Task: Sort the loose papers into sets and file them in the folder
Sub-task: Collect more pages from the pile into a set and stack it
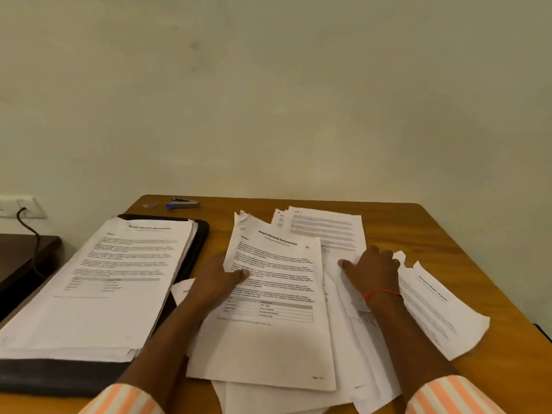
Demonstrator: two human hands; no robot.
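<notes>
Loose papers (346,339): thin white printed sheets, mid-frame; light, floppy, tear easily.
Left hand (218,279): pinches top white sheet (277,294) by left edge, a good spot.
Right hand (373,270): flat, pressing papers.

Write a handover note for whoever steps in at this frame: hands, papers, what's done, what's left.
left hand: pinches the left edge of the top sheet of the loose pile.
right hand: rests on the pile's right side, gripping nothing.
Done: a thick stack lies on the black folder at left.
Left: sort the pile mid-table, plus the torn sheet at far right, then file them. The stapler sits at the far edge.
</notes>
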